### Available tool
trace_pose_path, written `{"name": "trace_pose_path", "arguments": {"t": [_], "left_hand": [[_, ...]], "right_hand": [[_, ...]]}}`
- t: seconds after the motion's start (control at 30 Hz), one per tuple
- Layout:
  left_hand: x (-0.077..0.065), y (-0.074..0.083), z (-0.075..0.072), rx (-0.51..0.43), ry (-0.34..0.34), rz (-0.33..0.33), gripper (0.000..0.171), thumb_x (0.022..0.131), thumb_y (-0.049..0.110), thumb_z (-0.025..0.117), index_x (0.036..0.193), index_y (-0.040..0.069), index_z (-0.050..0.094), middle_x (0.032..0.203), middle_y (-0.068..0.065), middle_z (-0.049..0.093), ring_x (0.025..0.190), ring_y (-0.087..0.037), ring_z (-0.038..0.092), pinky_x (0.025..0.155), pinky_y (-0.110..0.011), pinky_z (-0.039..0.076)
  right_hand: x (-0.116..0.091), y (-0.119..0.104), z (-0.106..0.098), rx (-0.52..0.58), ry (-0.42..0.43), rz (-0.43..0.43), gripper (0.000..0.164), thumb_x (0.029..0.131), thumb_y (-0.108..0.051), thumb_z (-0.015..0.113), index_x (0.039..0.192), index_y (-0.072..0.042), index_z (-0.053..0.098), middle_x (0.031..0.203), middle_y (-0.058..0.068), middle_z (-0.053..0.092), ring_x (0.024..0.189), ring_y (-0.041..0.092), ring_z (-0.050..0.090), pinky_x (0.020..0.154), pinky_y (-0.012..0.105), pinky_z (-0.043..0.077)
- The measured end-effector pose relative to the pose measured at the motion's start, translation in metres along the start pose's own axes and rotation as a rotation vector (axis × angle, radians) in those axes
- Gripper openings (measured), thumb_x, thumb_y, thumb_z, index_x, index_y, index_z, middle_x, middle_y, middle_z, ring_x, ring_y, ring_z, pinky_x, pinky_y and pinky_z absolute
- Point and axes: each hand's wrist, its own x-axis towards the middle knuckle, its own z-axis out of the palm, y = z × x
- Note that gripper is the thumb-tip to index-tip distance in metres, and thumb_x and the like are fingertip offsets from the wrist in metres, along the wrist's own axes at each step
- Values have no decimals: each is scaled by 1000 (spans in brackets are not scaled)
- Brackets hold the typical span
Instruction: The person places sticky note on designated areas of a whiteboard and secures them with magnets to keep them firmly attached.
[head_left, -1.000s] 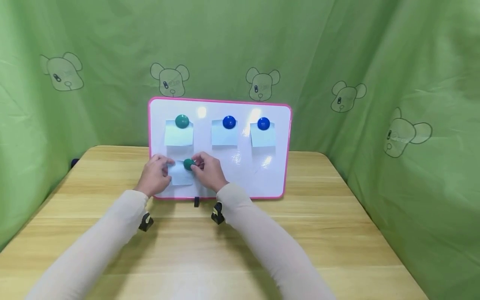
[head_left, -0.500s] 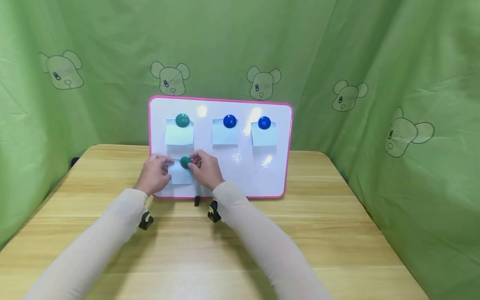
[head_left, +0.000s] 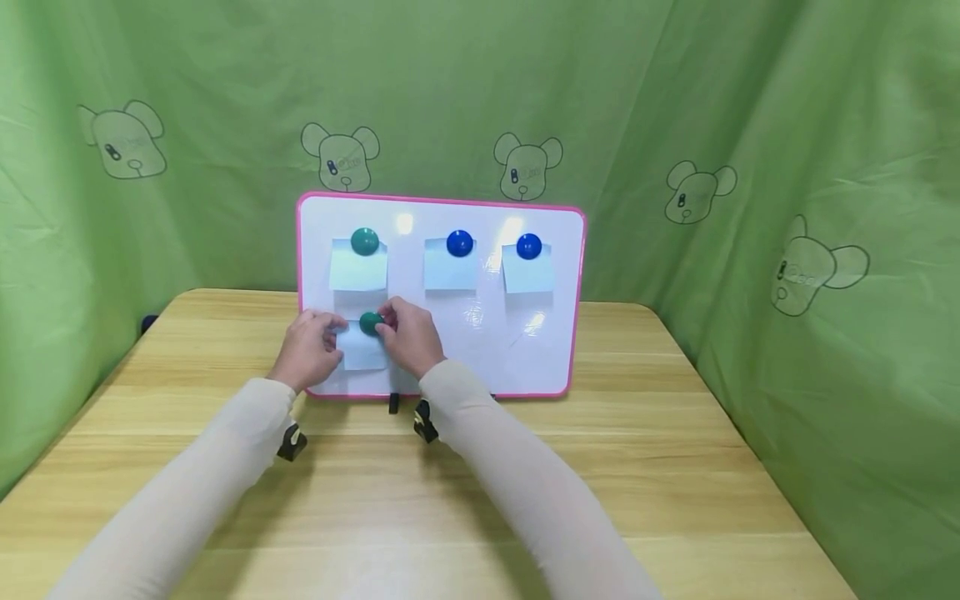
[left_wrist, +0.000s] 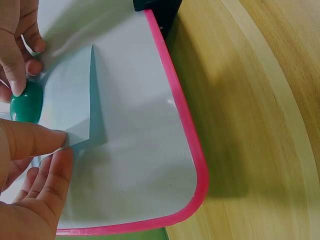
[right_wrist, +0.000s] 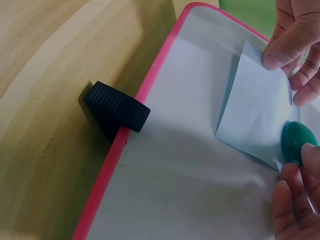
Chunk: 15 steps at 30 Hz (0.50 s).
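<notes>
In the head view, a pale blue sticky note [head_left: 363,352] lies against the lower left of the whiteboard [head_left: 480,350]. My left hand [head_left: 306,348] pinches its left edge between thumb and fingers; the left wrist view shows the thumb [left_wrist: 37,140] on the note's face. A round green magnet [head_left: 371,323] sits over the note's top edge, and my right hand [head_left: 411,335] grips it from the right. The right wrist view shows the note [right_wrist: 255,107] with its lower edge lifted off the board beside the green magnet [right_wrist: 296,140].
Above hang three more notes: one under a green magnet [head_left: 364,242], two under blue magnets [head_left: 460,243]. The pink-framed board stands on black feet [head_left: 393,403] on a wooden table [head_left: 375,500]. A green curtain [head_left: 435,83] surrounds the table's back and sides.
My right hand has shifted slightly left and up with the green magnet, bringing it further over the note's top edge. My left hand stays on the note's left edge.
</notes>
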Motion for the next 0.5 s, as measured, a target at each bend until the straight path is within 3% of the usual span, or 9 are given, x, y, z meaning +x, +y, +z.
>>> {"name": "trace_pose_path", "arguments": {"t": [0.33, 0.5], "left_hand": [[-1, 1, 0, -8, -11, -11, 41, 78, -10, 65, 118, -6, 60, 108, -19, 49, 97, -33, 57, 85, -43, 52], [-1, 1, 1, -5, -12, -4, 39, 78, -9, 66, 117, -6, 60, 107, -19, 50, 96, -33, 57, 85, -43, 52]], "right_hand": [[0, -3, 0, -97, 87, 8, 17, 87, -10, 71, 102, -8, 64, 91, 3, 62, 83, 15, 58, 75, 24, 51], [0, -4, 0, -100, 74, 25, 17, 88, -11, 71, 102, -9, 63, 90, 1, 62, 82, 13, 58, 76, 24, 51]]}}
